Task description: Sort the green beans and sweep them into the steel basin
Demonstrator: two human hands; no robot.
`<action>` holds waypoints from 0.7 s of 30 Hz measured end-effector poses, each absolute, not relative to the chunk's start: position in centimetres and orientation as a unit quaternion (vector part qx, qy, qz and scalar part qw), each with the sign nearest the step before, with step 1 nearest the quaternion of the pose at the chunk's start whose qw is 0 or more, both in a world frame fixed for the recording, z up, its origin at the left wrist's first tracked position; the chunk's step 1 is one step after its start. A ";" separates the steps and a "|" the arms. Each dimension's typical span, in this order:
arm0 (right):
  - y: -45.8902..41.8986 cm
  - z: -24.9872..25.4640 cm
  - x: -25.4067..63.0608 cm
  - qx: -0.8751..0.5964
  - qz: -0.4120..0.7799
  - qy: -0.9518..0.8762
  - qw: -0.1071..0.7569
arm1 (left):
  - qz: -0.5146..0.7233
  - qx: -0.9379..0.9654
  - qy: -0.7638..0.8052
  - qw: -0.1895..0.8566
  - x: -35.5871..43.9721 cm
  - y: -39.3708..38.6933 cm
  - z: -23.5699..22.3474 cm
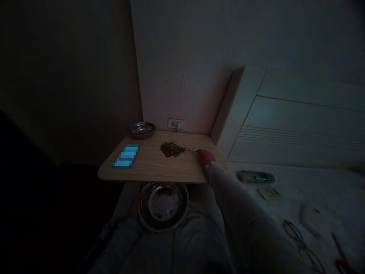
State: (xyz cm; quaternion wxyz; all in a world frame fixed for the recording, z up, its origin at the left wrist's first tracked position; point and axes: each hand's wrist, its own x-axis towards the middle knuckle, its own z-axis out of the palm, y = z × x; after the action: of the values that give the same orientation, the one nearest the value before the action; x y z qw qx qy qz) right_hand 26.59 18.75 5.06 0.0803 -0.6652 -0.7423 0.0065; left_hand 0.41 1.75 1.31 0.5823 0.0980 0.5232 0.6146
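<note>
A pile of small dark grains lies in the middle of a light wooden tabletop. My right hand rests on the table just right of the pile, fingers curled toward it; whether it pinches anything is lost in the dim light. My left hand grips the left rim of a steel bowl held below the table's front edge, above my lap. A few dark grains lie in that bowl.
A second steel bowl sits at the table's back left. A lit phone screen lies on the left side. A wall socket is behind. On the bed to the right lie a green case, glasses and small items.
</note>
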 end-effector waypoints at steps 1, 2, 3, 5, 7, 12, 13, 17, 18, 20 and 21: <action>18.8 4.9 26.5 -0.671 0.013 -0.733 0.110 | 0.615 0.092 0.524 0.582 0.3 1.8 1.1; 18.9 4.7 26.4 -0.676 0.018 -0.724 0.140 | 0.617 0.090 0.522 0.582 0.3 1.8 1.0; 18.9 4.6 26.2 -0.677 0.021 -0.716 0.166 | 0.616 0.087 0.519 0.586 0.3 1.8 0.9; 18.9 4.4 25.8 -0.675 0.026 -0.709 0.204 | 0.611 0.089 0.506 0.602 0.4 1.8 1.0; 18.9 4.3 25.2 -0.664 0.028 -0.714 0.220 | 0.610 0.096 0.499 0.609 0.6 1.8 1.3; 18.8 4.1 24.2 -0.639 0.022 -0.735 0.224 | 0.597 0.118 0.538 0.583 0.7 1.8 2.2; 18.7 4.1 24.1 -0.637 0.018 -0.738 0.221 | 0.595 0.121 0.540 0.582 0.7 1.9 2.2; 18.2 3.9 24.1 -0.641 0.003 -0.735 0.222 | 0.608 0.110 0.532 0.579 0.7 1.9 1.8; 18.1 3.8 24.0 -0.645 0.001 -0.730 0.226 | 0.613 0.097 0.531 0.578 0.8 1.9 1.8; 17.9 3.6 23.9 -0.650 0.002 -0.723 0.232 | 0.615 0.072 0.532 0.578 1.0 1.7 2.0; 17.9 3.5 23.9 -0.652 0.002 -0.722 0.234 | 0.617 0.072 0.529 0.578 1.1 1.6 2.1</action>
State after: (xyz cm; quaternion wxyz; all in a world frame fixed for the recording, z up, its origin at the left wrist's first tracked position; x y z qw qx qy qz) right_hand 23.85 17.89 3.53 0.2341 -0.6516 -0.7216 0.0016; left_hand 1.10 1.64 2.15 0.5780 0.0715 0.5292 0.6171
